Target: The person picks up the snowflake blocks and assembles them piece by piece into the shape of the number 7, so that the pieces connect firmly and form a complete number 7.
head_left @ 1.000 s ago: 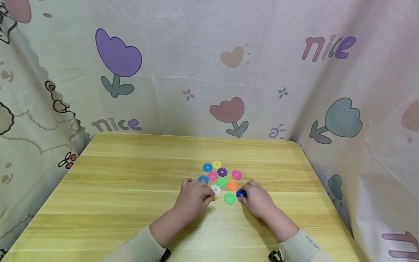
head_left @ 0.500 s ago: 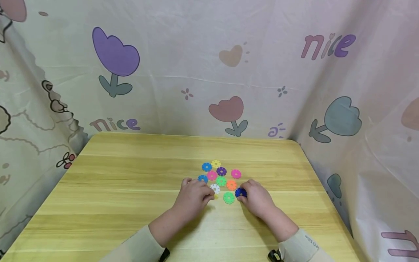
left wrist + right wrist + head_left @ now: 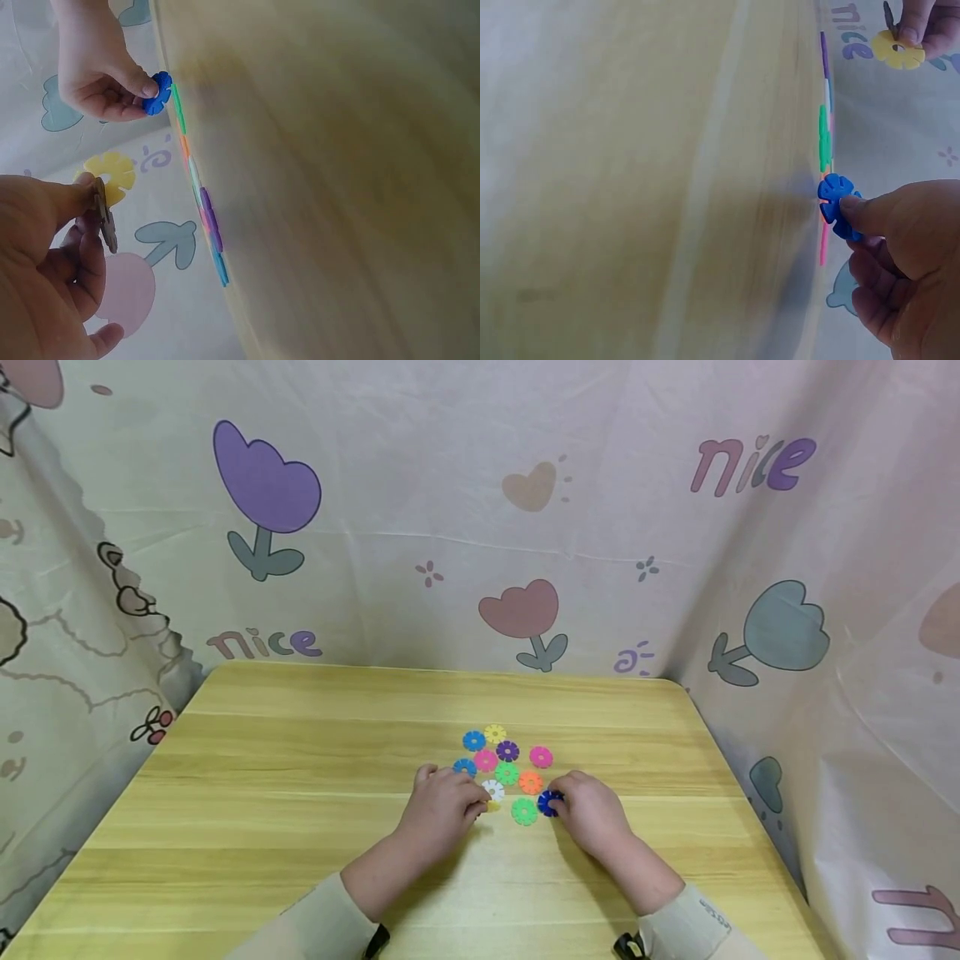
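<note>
pinches with left hand (image 3: pixel 442 810), thumb and fingers closed on a yellow disc (image 3: pixel 121 176) and a dark disc (image 3: pixel 106 217) set crosswise to it; cannot tell if slotted together. faces right, across a green disc (image 3: pixel 517 814) flat on the bench (image 3: pixel 300 760). pinches blue disc (image 3: pixel 549 803) with right hand (image 3: pixel 592 814), gripped at right edge, tilted, just beside the green disc; round, without long axis.

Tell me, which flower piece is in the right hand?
The dark blue one, pinched by the right hand; the two lighter blue ones lie on the table.
</note>
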A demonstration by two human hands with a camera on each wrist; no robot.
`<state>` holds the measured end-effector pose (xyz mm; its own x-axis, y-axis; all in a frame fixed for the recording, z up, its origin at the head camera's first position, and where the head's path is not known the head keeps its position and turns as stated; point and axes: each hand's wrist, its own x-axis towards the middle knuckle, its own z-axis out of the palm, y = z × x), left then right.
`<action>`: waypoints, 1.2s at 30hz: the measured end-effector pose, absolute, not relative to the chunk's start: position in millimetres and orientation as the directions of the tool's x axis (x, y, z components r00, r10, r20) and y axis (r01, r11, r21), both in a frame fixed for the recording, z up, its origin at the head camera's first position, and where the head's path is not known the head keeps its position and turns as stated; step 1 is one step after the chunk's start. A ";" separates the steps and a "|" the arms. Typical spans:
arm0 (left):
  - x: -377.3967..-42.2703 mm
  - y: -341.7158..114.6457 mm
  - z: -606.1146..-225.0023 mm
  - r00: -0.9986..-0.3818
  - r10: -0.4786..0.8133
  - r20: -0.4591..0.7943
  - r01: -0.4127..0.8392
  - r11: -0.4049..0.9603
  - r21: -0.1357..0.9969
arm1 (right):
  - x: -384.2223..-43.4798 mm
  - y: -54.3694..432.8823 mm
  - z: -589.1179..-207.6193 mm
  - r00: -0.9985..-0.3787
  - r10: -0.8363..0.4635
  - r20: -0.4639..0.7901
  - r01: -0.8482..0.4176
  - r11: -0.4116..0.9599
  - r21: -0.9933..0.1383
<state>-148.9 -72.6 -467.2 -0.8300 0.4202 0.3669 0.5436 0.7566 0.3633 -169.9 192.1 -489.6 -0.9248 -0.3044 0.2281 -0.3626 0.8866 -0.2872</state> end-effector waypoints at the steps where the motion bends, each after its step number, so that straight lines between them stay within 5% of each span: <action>1: -149.1 -72.7 -467.2 -0.832 0.418 0.365 0.541 0.757 0.365 | -169.7 192.0 -489.4 -0.925 -0.303 0.231 -0.362 0.886 -0.290; 20: -152.4 -71.8 -466.0 -0.847 0.399 0.352 0.519 0.766 0.381 | -153.8 187.3 -478.8 -0.896 -0.355 0.266 -0.431 0.840 -0.329; 36: -153.3 -70.0 -467.2 -0.849 0.389 0.358 0.513 0.768 0.383 | -154.2 188.6 -483.5 -0.773 -0.427 0.469 -0.602 0.728 -0.329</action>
<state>-153.3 -70.0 -467.2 -0.8490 0.3887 0.3580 0.5132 0.7681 0.3830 -154.2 188.6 -483.5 -0.7728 -0.4275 0.4691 -0.6021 0.7276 -0.3287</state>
